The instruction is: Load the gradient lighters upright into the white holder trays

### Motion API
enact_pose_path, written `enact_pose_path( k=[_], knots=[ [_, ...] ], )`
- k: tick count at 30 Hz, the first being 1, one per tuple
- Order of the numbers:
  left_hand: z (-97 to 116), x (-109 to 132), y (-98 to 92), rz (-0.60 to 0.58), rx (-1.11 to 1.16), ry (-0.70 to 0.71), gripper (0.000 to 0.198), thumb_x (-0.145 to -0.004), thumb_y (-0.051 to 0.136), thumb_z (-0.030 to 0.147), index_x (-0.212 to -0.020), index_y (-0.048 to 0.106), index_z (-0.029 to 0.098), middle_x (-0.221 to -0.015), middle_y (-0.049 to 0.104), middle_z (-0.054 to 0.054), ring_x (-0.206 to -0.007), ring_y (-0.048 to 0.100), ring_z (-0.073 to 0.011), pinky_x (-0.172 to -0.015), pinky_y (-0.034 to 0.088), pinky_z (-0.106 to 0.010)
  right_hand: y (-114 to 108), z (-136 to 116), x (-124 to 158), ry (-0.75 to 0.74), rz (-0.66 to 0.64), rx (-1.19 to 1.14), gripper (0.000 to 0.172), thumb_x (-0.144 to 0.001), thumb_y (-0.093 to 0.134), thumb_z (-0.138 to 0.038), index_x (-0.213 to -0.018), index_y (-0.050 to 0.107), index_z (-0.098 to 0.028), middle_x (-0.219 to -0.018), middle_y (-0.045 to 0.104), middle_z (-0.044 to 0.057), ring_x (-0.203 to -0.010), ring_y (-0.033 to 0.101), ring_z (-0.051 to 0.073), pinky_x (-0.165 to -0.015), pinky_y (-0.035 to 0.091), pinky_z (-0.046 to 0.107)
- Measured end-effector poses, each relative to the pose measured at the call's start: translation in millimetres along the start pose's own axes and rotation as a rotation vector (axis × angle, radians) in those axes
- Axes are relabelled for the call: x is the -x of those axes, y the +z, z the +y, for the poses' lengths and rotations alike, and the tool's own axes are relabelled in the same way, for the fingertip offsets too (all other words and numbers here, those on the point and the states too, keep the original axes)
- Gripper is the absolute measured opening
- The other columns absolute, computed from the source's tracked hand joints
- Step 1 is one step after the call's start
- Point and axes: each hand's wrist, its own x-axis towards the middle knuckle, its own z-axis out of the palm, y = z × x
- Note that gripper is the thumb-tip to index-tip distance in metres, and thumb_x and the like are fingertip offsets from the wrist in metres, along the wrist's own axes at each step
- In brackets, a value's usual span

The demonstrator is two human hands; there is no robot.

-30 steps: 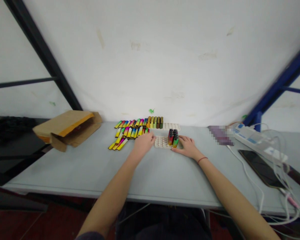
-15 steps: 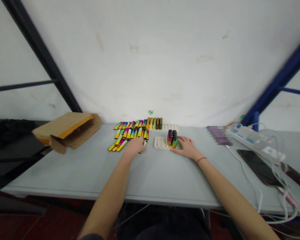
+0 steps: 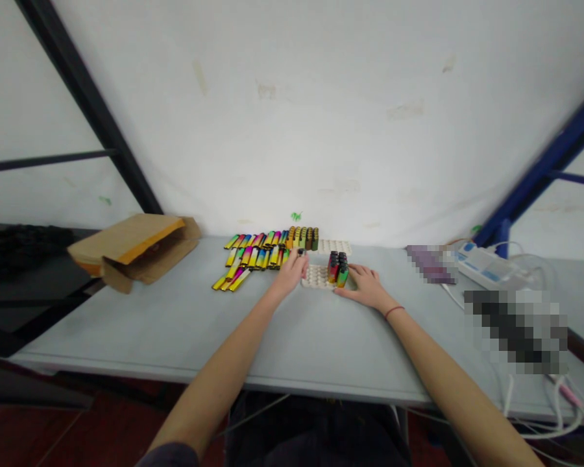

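Our left hand (image 3: 291, 272) grips a black-topped lighter (image 3: 300, 251); our right hand (image 3: 365, 285) rests loosely spread beside upright, multicoloured lighters (image 3: 337, 269).

Clear passage: the table (image 3: 321, 340) in front of the near tray (image 3: 316, 276), between both forearms (image 3: 233, 350). Overhead access to the tray lies between the left hand (image 3: 291, 272) and the upright lighters (image 3: 338, 268); the right hand (image 3: 367, 287) blocks its right side. Loose lighters (image 3: 247, 257) obstruct the left; the wall (image 3: 345, 130) bounds the rear.
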Motion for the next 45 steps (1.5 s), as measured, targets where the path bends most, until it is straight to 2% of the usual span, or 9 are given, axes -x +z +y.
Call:
enact_pose_path(
  k=[3,6,8,10,12,15,28,34,45],
  knots=[
    [-8.2,-2.3,12.5,-0.012,0.12,-0.123,0.034,-0.091,0.041,0.048,-0.072,0.047,0.02,-0.047,0.036,0.008,-0.041,0.035,-0.0087,-0.047,0.032,-0.02,-0.8,-1.0,0.0,-0.001,-0.001,0.0,0.075,-0.083,0.056,-0.071,-0.139,0.055,-0.02,-0.144,0.053,0.016,-0.133,0.045,0.035,-0.107,0.034,0.05],
    [-12.5,-0.7,21.0,0.027,0.19,-0.18,0.047,-0.09,0.039,0.06,-0.064,0.044,0.02,-0.045,0.037,0.006,-0.041,0.038,-0.0086,-0.047,0.034,-0.02,-1.2,-1.4,-0.2,0.003,-0.001,-0.001,0.075,-0.083,0.056,-0.071,-0.139,0.055,-0.02,-0.144,0.053,0.016,-0.132,0.046,0.035,-0.107,0.035,0.05],
    [-12.9,2.1,24.6,0.095,0.233,-0.182,0.048,-0.089,0.041,0.061,-0.062,0.041,0.021,-0.045,0.038,0.006,-0.04,0.038,-0.0083,-0.044,0.032,-0.02,-1.2,-1.4,-0.3,0.004,0.001,0.0,0.076,-0.083,0.056,-0.071,-0.139,0.055,-0.019,-0.144,0.053,0.016,-0.132,0.046,0.036,-0.107,0.035,0.05],
    [-11.5,4.6,26.6,0.159,0.269,-0.225,0.048,-0.09,0.039,0.059,-0.06,0.039,0.021,-0.043,0.033,0.007,-0.036,0.03,-0.007,-0.04,0.024,-0.019,-1.2,-1.5,-0.3,0.004,0.0,0.001,0.076,-0.083,0.056,-0.071,-0.139,0.055,-0.02,-0.144,0.054,0.016,-0.133,0.046,0.036,-0.107,0.035,0.05],
    [-8.9,6.0,27.2,0.184,0.301,-0.301,0.048,-0.091,0.035,0.056,-0.058,0.037,0.021,-0.04,0.026,0.008,-0.033,0.021,-0.0061,-0.037,0.017,-0.019,-1.2,-1.8,-0.1,0.003,-0.002,0.002,0.075,-0.083,0.056,-0.071,-0.139,0.055,-0.02,-0.144,0.053,0.016,-0.133,0.045,0.035,-0.107,0.035,0.051],
    [-5.3,6.3,26.9,0.201,0.319,-0.371,0.047,-0.09,0.034,0.054,-0.056,0.035,0.022,-0.04,0.021,0.009,-0.032,0.016,-0.0054,-0.037,0.013,-0.019,-1.4,-2.2,0.0,0.009,-0.006,0.006,0.075,-0.084,0.056,-0.07,-0.139,0.055,-0.02,-0.145,0.053,0.016,-0.133,0.045,0.035,-0.107,0.034,0.051],
    [-7.5,7.8,32.8,0.26,0.294,-0.376,0.039,-0.092,0.027,0.039,-0.058,0.036,0.022,-0.039,0.025,0.007,-0.032,0.018,-0.0072,-0.035,0.014,-0.019,-2.0,-1.9,-0.3,0.006,-0.006,0.005,0.076,-0.083,0.056,-0.071,-0.14,0.054,-0.022,-0.144,0.053,0.015,-0.133,0.045,0.036,-0.106,0.036,0.05],
    [-3.1,10.1,33.3,0.276,0.314,-0.377,0.043,-0.093,0.027,0.044,-0.057,0.036,0.022,-0.038,0.023,0.008,-0.032,0.017,-0.0065,-0.034,0.015,-0.018,-1.3,-2.2,-0.5,0.01,-0.005,0.002,0.076,-0.083,0.056,-0.071,-0.14,0.055,-0.02,-0.145,0.053,0.016,-0.133,0.045,0.036,-0.107,0.035,0.05],
    [-8.0,9.7,33.2,0.261,0.326,-0.357,0.042,-0.092,0.03,0.049,-0.06,0.036,0.022,-0.039,0.024,0.008,-0.032,0.018,-0.0068,-0.035,0.015,-0.018,-0.7,-1.3,-0.5,0.005,-0.003,0.005,0.075,-0.084,0.055,-0.072,-0.139,0.055,-0.021,-0.145,0.052,0.016,-0.133,0.046,0.036,-0.105,0.036,0.05]
  ],
)
